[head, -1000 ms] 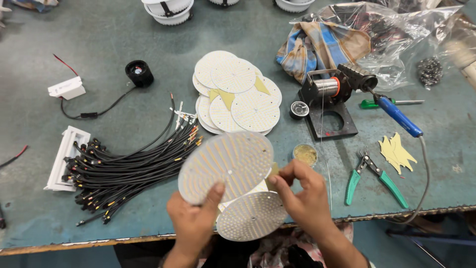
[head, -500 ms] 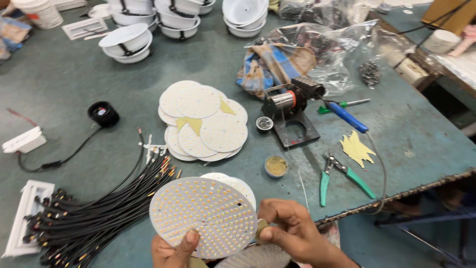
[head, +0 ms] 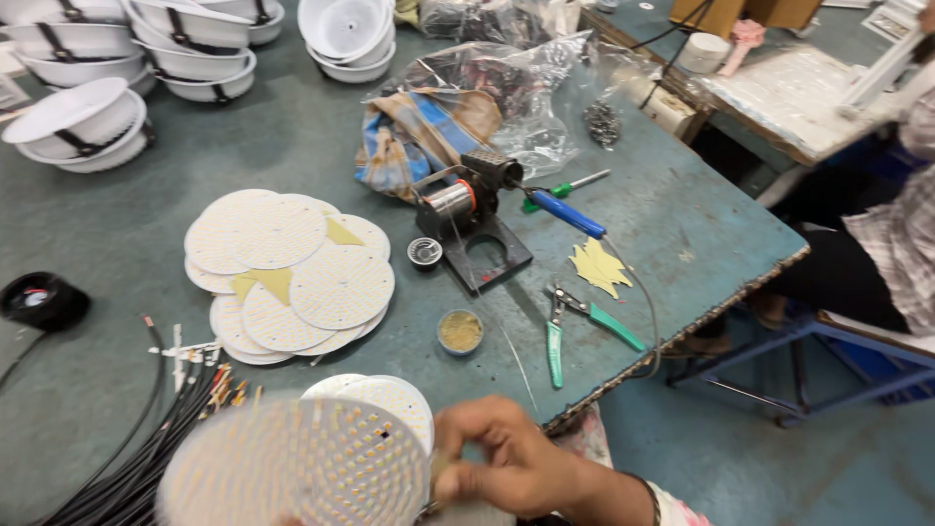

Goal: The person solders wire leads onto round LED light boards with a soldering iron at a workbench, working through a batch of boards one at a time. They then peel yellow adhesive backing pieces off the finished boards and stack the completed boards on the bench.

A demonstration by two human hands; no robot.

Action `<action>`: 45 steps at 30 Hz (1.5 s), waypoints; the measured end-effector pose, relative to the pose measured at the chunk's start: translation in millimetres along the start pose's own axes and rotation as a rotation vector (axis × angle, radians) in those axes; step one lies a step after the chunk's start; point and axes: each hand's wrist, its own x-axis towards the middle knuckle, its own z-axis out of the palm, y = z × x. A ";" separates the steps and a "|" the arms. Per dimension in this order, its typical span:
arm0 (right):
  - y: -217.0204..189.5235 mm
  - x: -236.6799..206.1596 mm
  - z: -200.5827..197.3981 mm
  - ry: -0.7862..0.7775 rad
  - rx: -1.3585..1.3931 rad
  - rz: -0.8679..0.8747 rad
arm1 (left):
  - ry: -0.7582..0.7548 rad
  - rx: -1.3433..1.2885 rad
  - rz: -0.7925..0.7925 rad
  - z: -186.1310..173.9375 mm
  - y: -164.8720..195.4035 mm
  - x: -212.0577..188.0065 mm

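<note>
A round white LED board [head: 292,472] studded with small yellow chips is tilted up at the bottom of the view and looks blurred. My right hand [head: 506,460] has its fingers closed on the board's right edge. A second round board [head: 390,397] lies just behind it on the green table [head: 117,244]. My left hand is below the frame's edge and cannot be seen. A spread pile of similar white LED boards [head: 287,273] lies farther back, with yellow pads between some of them.
A solder stand with spool [head: 467,219], a blue-handled soldering iron [head: 567,214], a small flux tin [head: 460,331], green pliers [head: 560,336] and yellow pads [head: 599,268] lie to the right. Black cables [head: 146,458] lie left, white lamp housings [head: 78,122] behind. Another person [head: 901,244] sits at right.
The view has swung right and nearer. The held LED board has dropped toward the bottom edge, and my left hand has left the frame. My right hand stays on the board's edge.
</note>
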 end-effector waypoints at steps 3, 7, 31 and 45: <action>4.1 7.2 -5.9 -0.009 0.421 0.179 | -0.004 0.016 0.006 -2.4 0.9 3.7; 10.6 17.9 -1.1 0.225 -0.012 0.051 | -0.016 0.028 0.021 0.0 -6.6 6.3; 49.6 25.4 -19.5 0.160 0.501 0.446 | -0.046 0.310 0.148 -23.0 1.7 -5.5; 52.3 24.1 12.5 0.713 0.095 -0.293 | 0.210 0.336 0.225 -10.6 9.1 1.2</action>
